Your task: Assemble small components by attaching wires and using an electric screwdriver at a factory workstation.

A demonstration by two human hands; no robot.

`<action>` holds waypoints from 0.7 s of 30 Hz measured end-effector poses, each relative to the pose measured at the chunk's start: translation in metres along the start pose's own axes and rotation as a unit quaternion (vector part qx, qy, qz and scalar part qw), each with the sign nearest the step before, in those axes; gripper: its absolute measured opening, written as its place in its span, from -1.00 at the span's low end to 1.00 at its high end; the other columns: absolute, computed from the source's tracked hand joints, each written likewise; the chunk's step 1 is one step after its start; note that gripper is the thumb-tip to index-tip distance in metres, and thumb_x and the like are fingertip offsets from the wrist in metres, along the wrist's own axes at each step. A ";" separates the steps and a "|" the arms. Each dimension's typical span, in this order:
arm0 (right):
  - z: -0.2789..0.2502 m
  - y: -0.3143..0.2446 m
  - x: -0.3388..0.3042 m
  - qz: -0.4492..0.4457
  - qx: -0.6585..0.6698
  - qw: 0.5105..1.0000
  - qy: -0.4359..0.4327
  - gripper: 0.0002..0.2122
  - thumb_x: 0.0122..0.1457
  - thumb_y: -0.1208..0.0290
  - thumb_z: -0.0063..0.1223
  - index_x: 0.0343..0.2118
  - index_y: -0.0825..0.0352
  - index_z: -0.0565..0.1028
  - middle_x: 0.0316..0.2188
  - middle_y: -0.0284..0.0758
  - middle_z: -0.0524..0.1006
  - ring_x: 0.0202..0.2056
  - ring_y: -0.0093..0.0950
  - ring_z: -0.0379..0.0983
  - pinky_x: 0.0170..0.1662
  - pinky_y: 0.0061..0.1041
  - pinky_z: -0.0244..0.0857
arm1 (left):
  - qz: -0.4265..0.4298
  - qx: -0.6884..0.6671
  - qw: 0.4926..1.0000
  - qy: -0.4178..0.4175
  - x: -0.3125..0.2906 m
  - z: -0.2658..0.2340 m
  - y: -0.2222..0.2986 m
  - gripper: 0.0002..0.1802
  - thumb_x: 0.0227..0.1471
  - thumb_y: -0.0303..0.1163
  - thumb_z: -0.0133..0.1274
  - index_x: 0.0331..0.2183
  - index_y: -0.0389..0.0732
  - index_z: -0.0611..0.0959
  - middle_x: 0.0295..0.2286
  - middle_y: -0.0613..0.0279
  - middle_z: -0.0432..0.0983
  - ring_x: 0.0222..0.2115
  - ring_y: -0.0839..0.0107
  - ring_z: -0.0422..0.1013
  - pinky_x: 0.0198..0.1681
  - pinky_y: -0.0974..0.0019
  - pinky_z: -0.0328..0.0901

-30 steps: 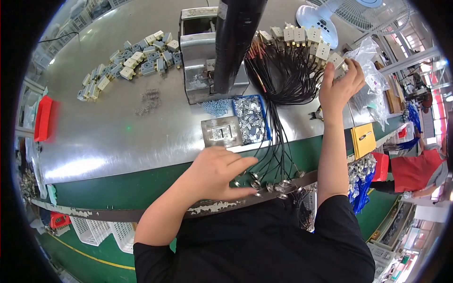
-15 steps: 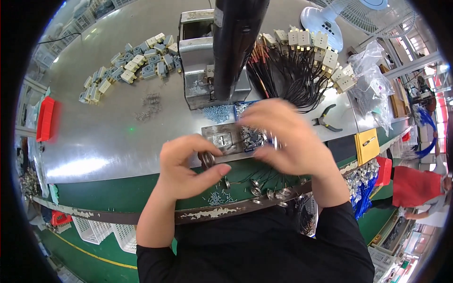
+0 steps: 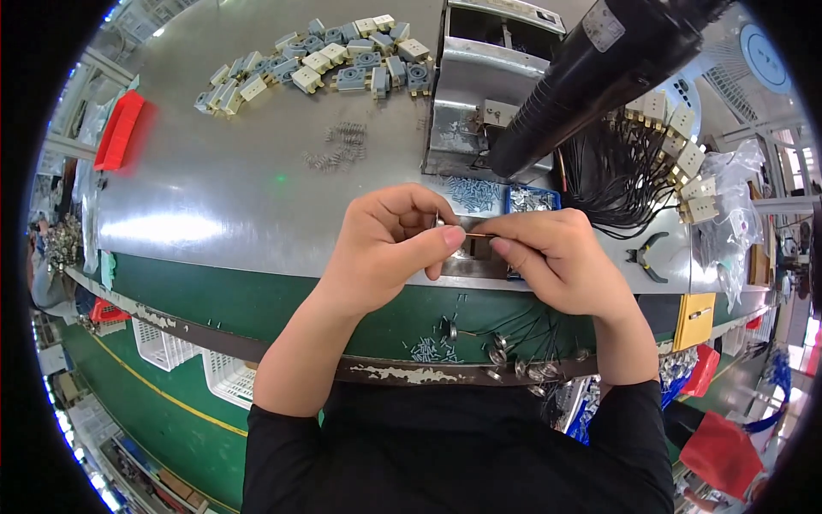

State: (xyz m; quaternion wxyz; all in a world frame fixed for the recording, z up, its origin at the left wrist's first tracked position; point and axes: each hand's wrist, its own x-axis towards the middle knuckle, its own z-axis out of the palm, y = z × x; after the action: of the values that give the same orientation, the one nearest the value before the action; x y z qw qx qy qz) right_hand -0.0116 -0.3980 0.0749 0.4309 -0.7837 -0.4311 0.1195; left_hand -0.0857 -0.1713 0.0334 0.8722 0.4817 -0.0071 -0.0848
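Note:
Above the steel fixture plate point(image 3: 475, 268), both my hands meet, fingertips close together. My left hand point(image 3: 377, 253) is closed in a pinch around a small metal part, mostly hidden by the thumb and fingers, with only a shiny edge showing. A thin orange-brown wire point(image 3: 479, 236) spans the gap to my right hand point(image 3: 565, 261), pinched between its thumb and forefinger. Just behind the hands stand a blue tray point(image 3: 558, 199) of small silver metal pieces and a pile of small bluish screws point(image 3: 475, 195). My hands hide part of the plate.
A bench press point(image 3: 488, 86) with a thick black tube point(image 3: 582, 86) rises behind. Grey and cream socket blocks point(image 3: 317, 64) lie back left, near springs point(image 3: 342, 146). Black cables point(image 3: 608, 180), pliers point(image 3: 649, 257) and a yellow pad point(image 3: 693, 321) are right. Loose screws point(image 3: 432, 349) and round metal parts point(image 3: 499, 347) lie in front.
The view has shifted, so the bench appears further right. My right hand has come from over the blue tray to meet my left. The dark round part in my left fingers is now mostly covered.

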 end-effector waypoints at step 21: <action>-0.011 0.009 -0.005 -0.061 0.079 0.994 0.037 -0.92 0.15 0.56 0.28 -0.31 0.40 0.60 -0.48 -0.27 0.66 -0.48 -0.42 0.65 -0.40 -0.56 0.45 | -0.056 -0.104 0.983 -0.141 0.006 -0.002 -0.029 -0.59 0.33 -0.43 0.12 0.11 -0.48 0.56 -0.13 -0.12 0.66 -0.17 0.16 0.65 -0.02 0.06 0.59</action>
State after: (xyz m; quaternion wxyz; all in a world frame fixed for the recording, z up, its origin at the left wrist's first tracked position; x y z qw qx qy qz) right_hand -0.0034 -0.4111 0.0736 0.5132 -0.7238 -0.4508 0.0977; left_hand -0.0835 -0.1853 0.0074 0.9017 0.3713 -0.0944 -0.2006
